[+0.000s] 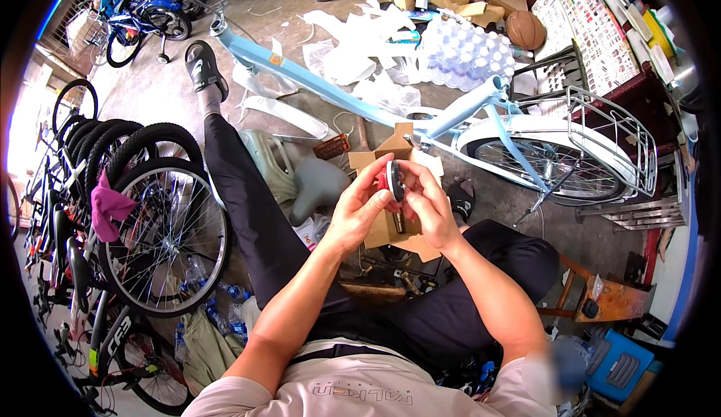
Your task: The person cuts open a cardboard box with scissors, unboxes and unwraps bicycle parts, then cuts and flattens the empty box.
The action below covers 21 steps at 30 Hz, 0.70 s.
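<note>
Between my two hands is a small round bicycle reflector point(393, 180), red on its left side and black on its right, with a pale rim. My left hand point(360, 207) pinches the red side with thumb and fingers. On the black side, the fingers of my right hand point(429, 205) are closed around the edge. Just below the hands stands an open cardboard box point(381, 235) with its flaps spread and a metal part partly visible inside. A grey saddle point(319, 183) lies to the left of the box. Beyond stretches a light blue bicycle frame point(319, 81).
White-fendered rear wheel point(518, 128) and rack point(612, 135) are at the right. Several wheels point(169, 244) and bicycles crowd the left. Bottled water point(466, 53) and white packaging point(353, 38) lie at the back. A wooden stool point(612, 301) and blue plastic case point(619, 364) are lower right.
</note>
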Motion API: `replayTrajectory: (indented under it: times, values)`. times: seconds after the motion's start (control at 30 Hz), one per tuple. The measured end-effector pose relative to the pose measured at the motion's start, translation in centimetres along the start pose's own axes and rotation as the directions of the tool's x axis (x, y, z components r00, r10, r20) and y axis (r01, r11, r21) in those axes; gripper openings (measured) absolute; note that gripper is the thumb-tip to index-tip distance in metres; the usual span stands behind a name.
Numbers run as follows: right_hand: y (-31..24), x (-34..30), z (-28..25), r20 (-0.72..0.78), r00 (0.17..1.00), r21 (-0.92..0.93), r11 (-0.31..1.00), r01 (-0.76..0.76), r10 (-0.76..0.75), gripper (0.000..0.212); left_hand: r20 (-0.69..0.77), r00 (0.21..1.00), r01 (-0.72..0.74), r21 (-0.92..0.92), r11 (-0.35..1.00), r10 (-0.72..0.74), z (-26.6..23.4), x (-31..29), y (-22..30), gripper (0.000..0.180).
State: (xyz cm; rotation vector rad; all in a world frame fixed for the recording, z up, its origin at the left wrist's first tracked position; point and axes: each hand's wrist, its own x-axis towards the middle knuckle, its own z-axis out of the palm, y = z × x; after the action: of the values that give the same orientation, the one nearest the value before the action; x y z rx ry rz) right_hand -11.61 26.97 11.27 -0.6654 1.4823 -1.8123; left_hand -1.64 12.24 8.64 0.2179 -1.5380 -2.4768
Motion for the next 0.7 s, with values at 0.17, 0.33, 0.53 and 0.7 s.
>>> replayTrajectory:
  times: [0.17,0.33,0.53,0.7]
  values:
    - [0.6,0.0,-0.4,-0.026,1.000,-0.137,0.990,0.010,-0.014,0.037,0.024,1.000,-0.007,-0.020,1.000,0.007,0.1,-0.1,-0.3,0.060]
    - [0.1,0.0,-0.1,0.011,1.000,-0.044,0.999,0.030,-0.029,0.037,0.007,1.000,-0.002,-0.030,1.000,0.002,-0.1,-0.1,-0.2,0.061]
    - [1.1,0.2,0.1,-0.077,0.995,-0.169,0.985,0.046,-0.060,0.037,0.009,1.000,0.020,-0.022,1.000,-0.019,0.1,-0.1,-0.4,0.061]
    - [0.6,0.1,-0.2,-0.016,0.997,0.070,0.995,-0.068,0.069,0.034,0.005,1.000,0.016,-0.004,1.000,-0.016,-0.1,-0.3,-0.1,0.062]
